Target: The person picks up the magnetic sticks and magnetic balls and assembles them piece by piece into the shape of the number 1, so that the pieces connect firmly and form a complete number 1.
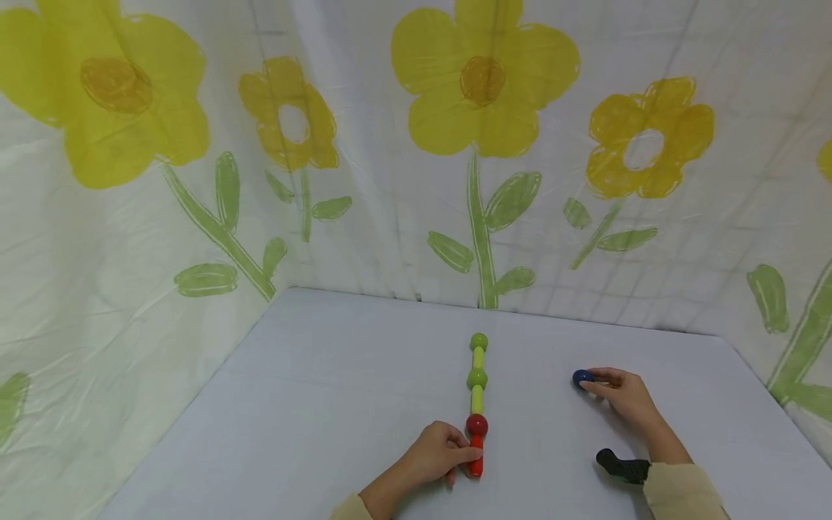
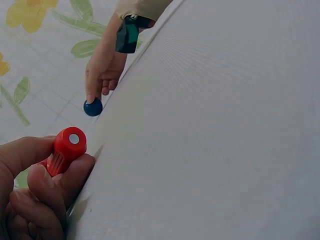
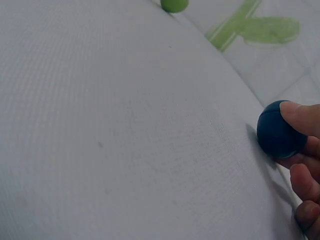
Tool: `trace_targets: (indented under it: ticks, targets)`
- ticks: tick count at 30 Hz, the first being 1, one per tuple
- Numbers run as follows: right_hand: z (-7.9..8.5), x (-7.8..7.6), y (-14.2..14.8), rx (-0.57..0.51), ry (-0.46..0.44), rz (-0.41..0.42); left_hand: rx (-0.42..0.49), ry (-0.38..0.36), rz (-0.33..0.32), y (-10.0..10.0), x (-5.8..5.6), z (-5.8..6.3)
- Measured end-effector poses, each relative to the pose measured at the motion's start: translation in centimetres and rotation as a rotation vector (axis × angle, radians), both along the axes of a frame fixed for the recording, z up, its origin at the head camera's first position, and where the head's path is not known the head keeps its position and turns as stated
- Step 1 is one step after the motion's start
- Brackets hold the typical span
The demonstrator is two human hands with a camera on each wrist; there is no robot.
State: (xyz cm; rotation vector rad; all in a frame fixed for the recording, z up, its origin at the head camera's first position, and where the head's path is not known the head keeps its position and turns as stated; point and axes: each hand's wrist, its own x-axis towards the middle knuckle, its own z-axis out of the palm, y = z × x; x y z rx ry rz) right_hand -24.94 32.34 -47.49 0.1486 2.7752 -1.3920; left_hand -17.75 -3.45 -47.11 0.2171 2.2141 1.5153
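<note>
A chain of balls and rods runs down the middle of the table in the head view: green balls (image 1: 477,378), yellow-green rods (image 1: 477,399), a red ball (image 1: 477,425) and a red rod (image 1: 477,462) at the near end. My left hand (image 1: 434,455) pinches that red rod between thumb and fingers; the left wrist view shows a silvery disc in the end of the red rod (image 2: 71,142). Off to the right, my right hand (image 1: 625,396) pinches a blue ball (image 1: 581,378) by its side. The right wrist view shows the thumb on the blue ball (image 3: 280,131), close to the table surface.
The pale table (image 1: 325,390) reaches back to a white curtain (image 1: 370,217) printed with yellow flowers. A black strap-like device (image 1: 622,467) sits at the right wrist, by the cream sleeve (image 1: 682,491).
</note>
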Motion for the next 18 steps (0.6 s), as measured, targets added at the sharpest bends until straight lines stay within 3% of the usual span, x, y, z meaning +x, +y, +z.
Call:
trace_targets:
  ticks: [11,18]
  targets:
    - [0.8,1.0,-0.8,0.014,-0.043,-0.067,-0.009,-0.004,0.013,0.2,0.0,0.1]
    - [1.1,2.7,-2.4,-0.091,-0.090,-0.085,-0.006,0.000,0.014,0.1,0.0,-0.1]
